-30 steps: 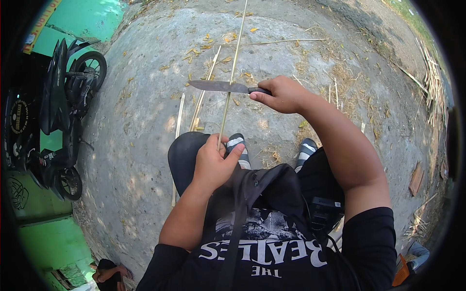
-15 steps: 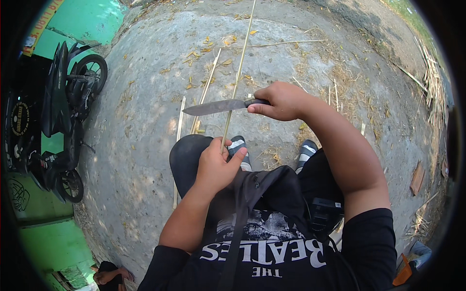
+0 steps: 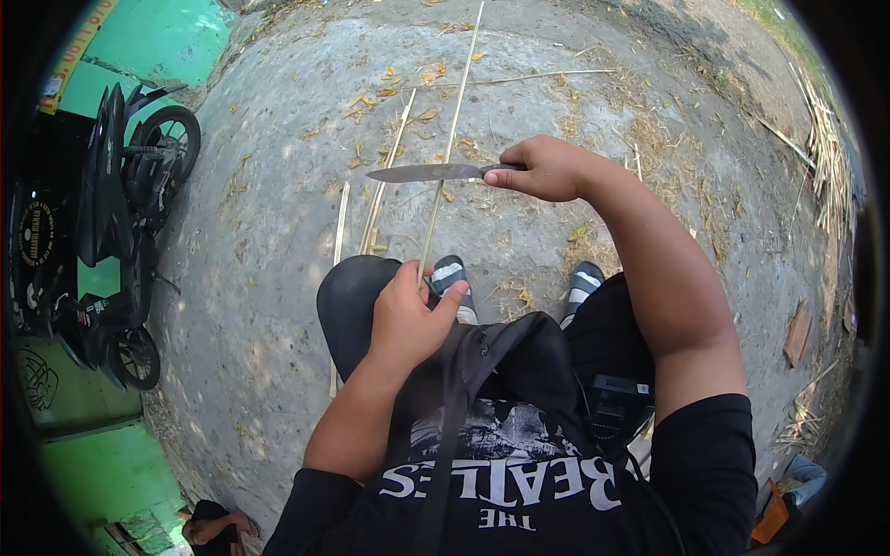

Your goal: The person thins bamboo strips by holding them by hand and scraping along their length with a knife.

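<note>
Head view: we see the long, thin, pale-tan strip, bamboo by its look (image 3: 458, 104), running from the left hand (image 3: 408, 315) up toward the top edge, above rough grey concrete ground (image 3: 260, 232). Left fingers are curled nearly closed around its near end, thumb along the side. Right hand (image 3: 542, 169) is wrapped tight round the dark handle of a long knife with a dull grey, pointed blade (image 3: 422, 173); the blade lies across the strip, contact unclear to us.

We judge the strip light, stiff along its grain but whippy at the far end, smooth enough to slip, likely to splinter; best gripped near the end, clear of the blade. The blade looks thin, flat, matte. Nearby on the ground: straight pale strips (image 3: 387, 171), curled yellow leaves (image 3: 426, 115).
</note>
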The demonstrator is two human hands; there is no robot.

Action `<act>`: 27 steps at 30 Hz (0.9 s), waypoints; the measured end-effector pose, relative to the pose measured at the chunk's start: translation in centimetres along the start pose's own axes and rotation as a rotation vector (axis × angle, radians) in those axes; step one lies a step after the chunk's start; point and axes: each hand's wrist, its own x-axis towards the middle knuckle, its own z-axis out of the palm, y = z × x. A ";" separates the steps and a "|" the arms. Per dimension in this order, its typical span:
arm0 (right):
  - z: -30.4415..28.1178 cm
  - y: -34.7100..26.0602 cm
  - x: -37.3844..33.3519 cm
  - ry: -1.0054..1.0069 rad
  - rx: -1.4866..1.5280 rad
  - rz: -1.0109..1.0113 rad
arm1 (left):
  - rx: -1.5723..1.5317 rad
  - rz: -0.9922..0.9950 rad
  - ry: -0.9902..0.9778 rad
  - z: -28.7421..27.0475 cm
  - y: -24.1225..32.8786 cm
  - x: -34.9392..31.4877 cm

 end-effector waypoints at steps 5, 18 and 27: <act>1.0 -3.0 -1.0 -0.029 -0.109 -0.063 | -0.003 -0.041 0.010 -0.1 0.0 0.3; 1.2 -0.2 0.1 -0.024 0.021 -0.056 | 0.016 0.050 0.076 0.5 -0.8 0.0; 2.0 -0.9 0.2 -0.057 -0.015 -0.101 | 0.022 0.063 0.093 0.7 -0.7 -0.1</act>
